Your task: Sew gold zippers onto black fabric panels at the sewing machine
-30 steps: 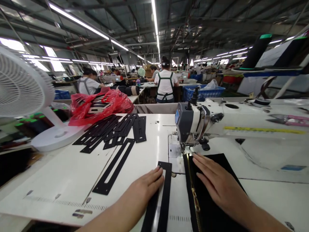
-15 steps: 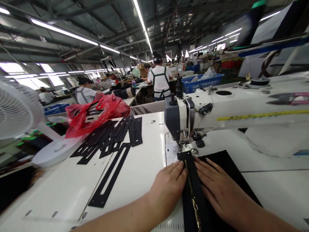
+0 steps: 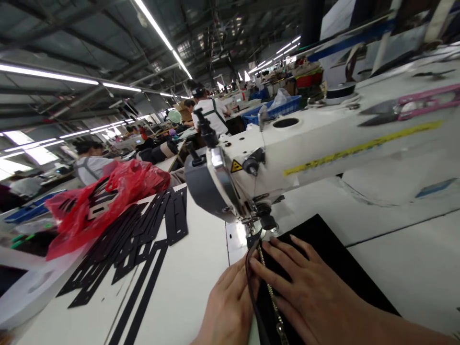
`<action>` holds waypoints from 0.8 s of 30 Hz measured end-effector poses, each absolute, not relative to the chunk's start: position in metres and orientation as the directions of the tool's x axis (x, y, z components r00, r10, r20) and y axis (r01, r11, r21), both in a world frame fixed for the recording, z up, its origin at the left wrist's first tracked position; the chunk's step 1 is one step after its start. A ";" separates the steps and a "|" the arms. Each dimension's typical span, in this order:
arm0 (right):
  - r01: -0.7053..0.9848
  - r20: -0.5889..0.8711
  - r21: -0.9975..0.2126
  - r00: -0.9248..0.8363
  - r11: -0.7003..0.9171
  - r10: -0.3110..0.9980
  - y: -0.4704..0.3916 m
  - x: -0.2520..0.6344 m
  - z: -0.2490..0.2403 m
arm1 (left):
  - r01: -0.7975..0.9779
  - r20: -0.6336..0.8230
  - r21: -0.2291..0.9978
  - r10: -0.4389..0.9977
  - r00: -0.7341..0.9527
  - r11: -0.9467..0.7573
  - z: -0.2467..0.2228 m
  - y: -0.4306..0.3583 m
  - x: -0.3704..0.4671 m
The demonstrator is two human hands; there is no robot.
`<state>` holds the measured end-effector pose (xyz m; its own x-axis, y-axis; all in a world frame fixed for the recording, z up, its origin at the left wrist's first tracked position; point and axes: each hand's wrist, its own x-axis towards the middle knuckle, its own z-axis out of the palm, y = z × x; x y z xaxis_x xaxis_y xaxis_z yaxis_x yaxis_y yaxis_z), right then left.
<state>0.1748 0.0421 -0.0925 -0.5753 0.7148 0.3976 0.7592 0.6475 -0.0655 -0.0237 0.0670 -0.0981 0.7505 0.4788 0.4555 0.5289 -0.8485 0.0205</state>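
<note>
A black piece with a brass zipper [image 3: 268,280] lies under the sewing machine's presser foot [image 3: 253,235]. Along its left side, a thin black strip [image 3: 250,282] stands curled up on edge, its front end at the foot. My left hand [image 3: 228,302] is closed against this strip from the left, with its fingertips partly hidden behind it. On the other side, my right hand [image 3: 305,282] lies flat with spread fingers over the black fabric [image 3: 345,268], close to the zipper teeth. Its index fingertip touches the raised strip.
Left on the white table [image 3: 172,297] are several black slotted frames [image 3: 143,282] and a red plastic bag [image 3: 118,196]. Pink-handled snips [image 3: 409,105] rest on the machine arm [image 3: 323,139]. A blue basket [image 3: 273,110] and other workers, one in a white shirt [image 3: 210,115], are beyond.
The view has turned right and tilted. The strip beside the zipper has gone from lying flat to curled up on edge. My right hand has shifted over the zipper's right side.
</note>
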 end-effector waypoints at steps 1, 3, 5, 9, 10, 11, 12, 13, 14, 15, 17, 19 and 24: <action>0.764 0.390 -0.098 -0.560 0.638 0.731 0.042 0.174 -0.092 | 0.538 0.449 0.040 0.496 0.743 -0.842 -0.099 0.068 -0.025; 0.769 0.369 -0.172 -0.529 0.616 0.764 0.041 0.174 -0.093 | 0.549 0.453 0.072 0.517 0.726 -0.833 -0.099 0.068 -0.026; 0.764 0.357 -0.228 -0.511 0.604 0.782 0.040 0.174 -0.094 | 0.542 0.479 0.084 0.511 0.714 -0.836 -0.098 0.069 -0.026; 0.747 0.336 -0.285 -0.509 0.600 0.793 0.039 0.173 -0.094 | 0.516 0.502 0.011 0.451 0.738 -0.857 -0.094 0.069 -0.025; 0.745 0.326 -0.293 -0.511 0.599 0.795 0.039 0.173 -0.093 | 0.515 0.483 -0.013 0.445 0.754 -0.857 -0.093 0.069 -0.026; 0.744 0.316 -0.297 -0.515 0.599 0.797 0.039 0.173 -0.092 | 0.515 0.461 -0.032 0.445 0.768 -0.857 -0.093 0.069 -0.026; 0.743 0.312 -0.292 -0.521 0.602 0.794 0.040 0.173 -0.092 | 0.520 0.441 -0.044 0.450 0.776 -0.853 -0.093 0.069 -0.027; 0.740 0.310 -0.279 -0.533 0.612 0.787 0.040 0.173 -0.092 | 0.527 0.431 -0.050 0.458 0.778 -0.848 -0.094 0.068 -0.028; 0.736 0.316 -0.258 -0.548 0.626 0.774 0.040 0.174 -0.092 | 0.536 0.425 -0.052 0.467 0.775 -0.842 -0.095 0.068 -0.029; 0.731 0.329 -0.232 -0.563 0.642 0.759 0.040 0.175 -0.093 | 0.544 0.425 -0.052 0.474 0.771 -0.837 -0.096 0.067 -0.029; 0.725 0.380 -0.162 -0.580 0.669 0.721 0.041 0.177 -0.095 | 0.558 0.421 -0.040 0.492 0.762 -0.829 -0.098 0.065 -0.028; 0.725 0.444 -0.077 -0.589 0.684 0.675 0.041 0.179 -0.098 | 0.577 0.450 -0.002 0.514 0.730 -0.817 -0.098 0.063 -0.025; 0.694 0.547 0.122 -0.644 0.710 0.535 0.047 0.184 -0.102 | 0.601 0.484 0.014 0.531 0.695 -0.799 -0.096 0.061 -0.018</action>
